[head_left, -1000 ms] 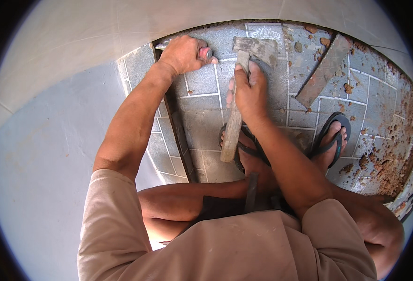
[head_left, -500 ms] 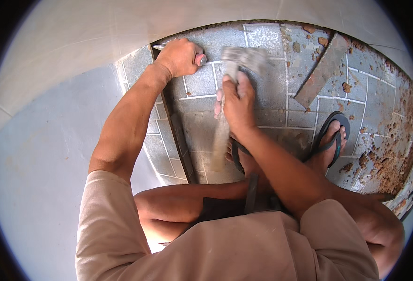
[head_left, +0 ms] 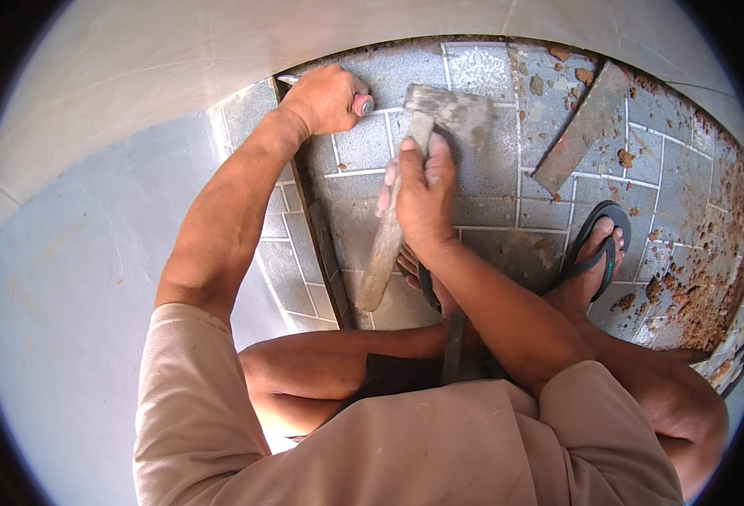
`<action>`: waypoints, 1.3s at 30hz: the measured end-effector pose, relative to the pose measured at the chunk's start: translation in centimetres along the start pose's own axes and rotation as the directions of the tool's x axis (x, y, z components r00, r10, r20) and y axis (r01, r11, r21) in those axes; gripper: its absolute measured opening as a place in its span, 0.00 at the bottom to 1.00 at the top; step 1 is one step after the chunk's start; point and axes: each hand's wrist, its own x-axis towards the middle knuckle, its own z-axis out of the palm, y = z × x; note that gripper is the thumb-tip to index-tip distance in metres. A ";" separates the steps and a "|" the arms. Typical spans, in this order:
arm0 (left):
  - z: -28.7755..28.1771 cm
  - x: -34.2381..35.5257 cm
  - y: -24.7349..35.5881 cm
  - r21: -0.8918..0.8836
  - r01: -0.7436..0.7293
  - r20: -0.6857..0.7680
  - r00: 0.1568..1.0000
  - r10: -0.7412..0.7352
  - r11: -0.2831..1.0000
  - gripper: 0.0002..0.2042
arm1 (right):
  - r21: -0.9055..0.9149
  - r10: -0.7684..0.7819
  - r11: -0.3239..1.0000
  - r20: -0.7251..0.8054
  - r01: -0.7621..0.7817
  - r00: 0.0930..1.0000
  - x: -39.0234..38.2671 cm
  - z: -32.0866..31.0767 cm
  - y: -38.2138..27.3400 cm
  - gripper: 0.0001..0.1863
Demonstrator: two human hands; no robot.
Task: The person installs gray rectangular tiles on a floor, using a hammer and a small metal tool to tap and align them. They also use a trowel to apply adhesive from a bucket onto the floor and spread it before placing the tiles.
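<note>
My left hand (head_left: 321, 101) is closed round a chisel with a red-and-silver end (head_left: 361, 104). Its metal shaft reaches left to the top of a dark, narrow edge strip (head_left: 315, 219), beside the curved pale wall. My right hand (head_left: 414, 190) grips the pale, worn wooden handle of a hammer (head_left: 374, 274). The broad, dirty head of this hammer (head_left: 456, 114) is over the grey tiles, just right of the chisel's end, apart from it. Its face is slightly blurred.
A flat dirty strip (head_left: 579, 126) lies on the patterned tiles (head_left: 482, 164) at the right, among reddish crumbs of soil (head_left: 692, 308). A smooth pale surface (head_left: 94, 278) spans the left. My sandalled feet (head_left: 595, 253) and bent legs are below my hands.
My right hand and the hammer have shifted left and down compared with a second ago. My left hand with the chisel has moved only slightly, a little to the left.
</note>
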 end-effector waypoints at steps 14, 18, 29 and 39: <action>1.0 0.1 1.1 -0.060 0.033 -0.074 0.997 -0.037 0.998 0.05 | -0.171 -0.004 0.985 -0.025 0.000 1.000 0.8 -2.0 -0.8 0.07; 0.5 0.2 0.7 -0.110 0.097 -0.058 0.993 -0.104 0.989 0.06 | -0.169 -0.042 0.985 -0.015 0.039 0.999 1.0 -1.8 -1.1 0.09; 0.2 0.1 0.9 -0.150 0.106 -0.068 0.991 -0.117 0.983 0.07 | -0.225 0.040 0.973 -0.023 -0.044 0.999 1.2 -1.0 -1.1 0.06; 0.5 0.0 0.8 -0.085 0.073 -0.028 0.997 -0.075 0.994 0.11 | -0.192 0.044 0.981 0.065 -0.031 0.997 0.6 -1.2 -0.1 0.10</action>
